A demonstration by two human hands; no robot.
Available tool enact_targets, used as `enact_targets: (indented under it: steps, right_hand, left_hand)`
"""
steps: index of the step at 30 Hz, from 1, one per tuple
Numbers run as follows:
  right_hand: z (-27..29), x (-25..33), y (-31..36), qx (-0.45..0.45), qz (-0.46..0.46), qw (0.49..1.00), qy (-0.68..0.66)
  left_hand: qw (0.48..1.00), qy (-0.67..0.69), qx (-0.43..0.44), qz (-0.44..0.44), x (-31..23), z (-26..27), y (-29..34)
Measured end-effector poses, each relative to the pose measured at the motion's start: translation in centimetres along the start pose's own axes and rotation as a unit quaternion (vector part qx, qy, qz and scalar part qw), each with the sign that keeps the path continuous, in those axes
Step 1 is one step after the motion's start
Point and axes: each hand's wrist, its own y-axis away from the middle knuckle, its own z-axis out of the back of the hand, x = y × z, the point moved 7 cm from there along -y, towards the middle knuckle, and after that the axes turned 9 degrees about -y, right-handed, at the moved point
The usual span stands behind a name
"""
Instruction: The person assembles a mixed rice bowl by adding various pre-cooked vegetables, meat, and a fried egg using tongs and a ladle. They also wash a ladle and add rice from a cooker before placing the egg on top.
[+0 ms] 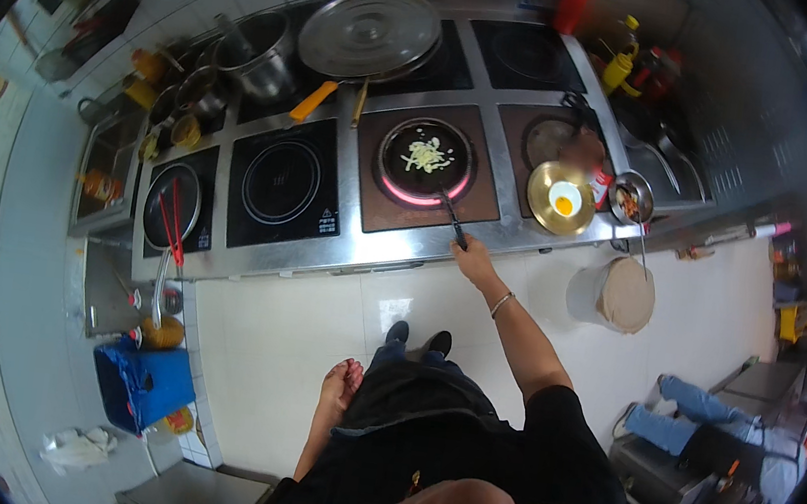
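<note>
The right hand [471, 257] is closing its fingers around the dark handle of a small frying pan [426, 158] sitting on the glowing burner, pale shreds inside. The left hand [341, 382] is hanging loosely open, holding nothing. A gold plate [541, 212] carrying 1 fried egg [563, 204] is sitting just beside.

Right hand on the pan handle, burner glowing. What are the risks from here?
1. The right hand grips the handle of the pan over a glowing red burner ring; a slip could bring the wrist near the heat.
2. The egg bowl sits at the counter's front edge, just right of the pan; swinging the pan could knock it off.
3. The left hand hangs idle, so nothing steadies the pan.
</note>
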Motion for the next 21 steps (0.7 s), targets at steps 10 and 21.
enact_targets:
  steps: [10,21]
  right_hand:
    - [-0.3,1.3,3.0,-0.028,0.052,0.996,0.06]
    - [5.5,-5.7,24.0,-0.076,-0.08,0.99,-0.085]
  left_hand:
    - [0.986,-0.165,0.016,0.025,-7.1,-3.7,-3.1]
    - [0.904,-0.392,0.135,0.108,-5.3,-11.6,-6.3]
